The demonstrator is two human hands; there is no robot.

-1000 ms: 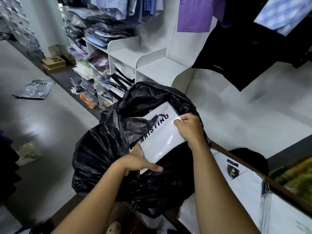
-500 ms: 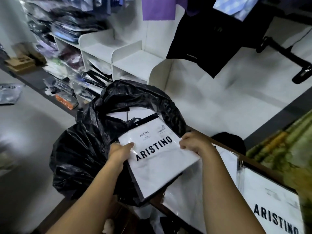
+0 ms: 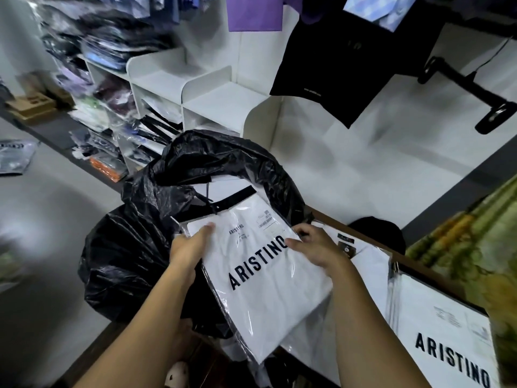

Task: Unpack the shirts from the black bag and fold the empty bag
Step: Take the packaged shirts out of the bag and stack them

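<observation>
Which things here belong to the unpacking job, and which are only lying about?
Job: black bag; shirt pack, gripped by left hand and right hand; packs on the right.
Lying about: white shelf; hanging black shirt; purple shirt; cardboard boxes.

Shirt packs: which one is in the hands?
The tilted pack by the black bag, gripped by left hand and right hand; the lower-right pack lies untouched.

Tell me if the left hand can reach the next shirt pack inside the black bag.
Probably not yet: the left hand grips the white pack, which lies across the black bag's mouth over the next pack.
</observation>
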